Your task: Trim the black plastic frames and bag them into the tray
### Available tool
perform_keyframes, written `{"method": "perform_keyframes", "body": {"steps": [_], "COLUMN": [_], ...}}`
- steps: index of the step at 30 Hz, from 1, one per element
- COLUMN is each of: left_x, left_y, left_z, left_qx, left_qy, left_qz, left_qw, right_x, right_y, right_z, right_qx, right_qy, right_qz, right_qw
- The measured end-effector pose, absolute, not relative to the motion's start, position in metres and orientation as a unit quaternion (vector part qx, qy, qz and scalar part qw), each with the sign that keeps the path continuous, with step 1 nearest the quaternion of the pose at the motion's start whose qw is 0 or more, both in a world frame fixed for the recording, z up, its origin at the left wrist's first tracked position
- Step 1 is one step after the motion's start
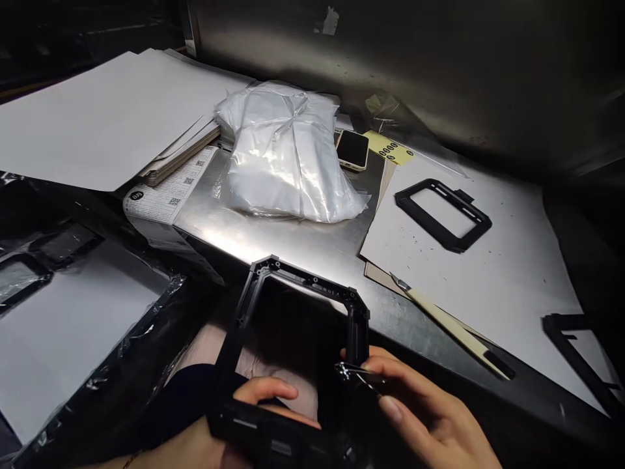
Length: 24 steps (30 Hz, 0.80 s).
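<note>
My left hand (266, 404) grips the lower bar of a black plastic rectangular frame (247, 312), with the thumb lying across the bar and the frame held up before me. My right hand (420, 404) is shut on small metal nippers (354, 376), whose tips sit against the frame's lower right side. Part of the tool lies hidden behind my fingers. The frame's bottom edge is dark and partly cut off by the picture's lower edge.
On a steel table (278, 251) lie a plastic-wrapped white bundle (286, 159), a phone (352, 148) and white paper sheets (107, 111). A craft knife (452, 322) and a similar black frame (442, 215) rest on white paper (488, 260). A plastic-covered sheet (63, 339) lies at left.
</note>
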State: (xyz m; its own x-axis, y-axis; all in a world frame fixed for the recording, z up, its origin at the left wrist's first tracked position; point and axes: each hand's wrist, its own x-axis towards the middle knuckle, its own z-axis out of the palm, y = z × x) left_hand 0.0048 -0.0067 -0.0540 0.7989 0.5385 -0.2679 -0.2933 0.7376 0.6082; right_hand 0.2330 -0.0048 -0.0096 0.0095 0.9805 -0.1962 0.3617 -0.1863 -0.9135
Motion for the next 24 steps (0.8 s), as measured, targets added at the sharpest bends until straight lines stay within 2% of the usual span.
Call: {"method": "perform_keyframes", "body": {"steps": [6, 11, 13, 18, 24], "left_x": [-0.001, -0.014, -0.017, -0.015, -0.012], "left_y": [0.008, 0.037, 0.042, 0.040, 0.033], "left_z": [-0.051, -0.043, -0.041, -0.043, -0.044], "left_qx": [0.207, 0.140, 0.155, 0.213, 0.218], "left_qy": [0.141, 0.135, 0.138, 0.131, 0.110], "left_qz": [0.221, 0.224, 0.176, 0.105, 0.144], "left_qw": [0.943, 0.955, 0.962, 0.963, 0.959], "right_x": [0.250, 0.262, 0.265, 0.263, 0.256], "right_y": [0.003, 0.012, 0.018, 0.034, 0.041], "right_z": [-0.009, 0.000, 0.003, 0.009, 0.013], "right_qx": [-0.582, -0.569, -0.546, -0.490, -0.486], "right_qy": [-0.611, -0.674, -0.703, -0.744, -0.740], "right_qz": [0.420, 0.417, 0.419, 0.427, 0.446], "right_qw": [0.335, 0.218, 0.181, 0.154, 0.133]}}
